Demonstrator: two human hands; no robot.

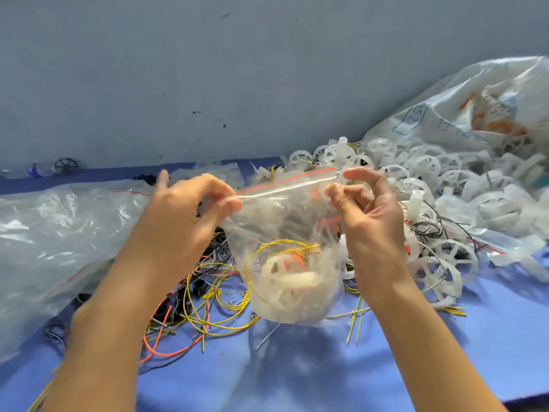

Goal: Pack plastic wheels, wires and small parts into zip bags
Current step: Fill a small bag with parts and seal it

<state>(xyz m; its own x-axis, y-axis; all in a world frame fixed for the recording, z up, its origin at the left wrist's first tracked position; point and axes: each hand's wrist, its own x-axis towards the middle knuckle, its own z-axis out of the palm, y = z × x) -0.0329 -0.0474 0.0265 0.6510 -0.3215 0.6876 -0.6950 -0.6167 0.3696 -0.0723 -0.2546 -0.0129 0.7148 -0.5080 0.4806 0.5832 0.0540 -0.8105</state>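
Left hand pinching zip bag seal, right hand pinching opposite end, wheel, wires inside

Bright, even light, perhaps from above, throws soft shadows on the blue cloth under the zip bag. Glare streaks the clear plastic sheeting at left; the bag looks motion-blurred, and wide-angle distortion bends the frame's edges.

Single wide-angle view from the wearer's head, facing forward and down, close over the left hand and right hand; blue table near, grey-blue wall far.
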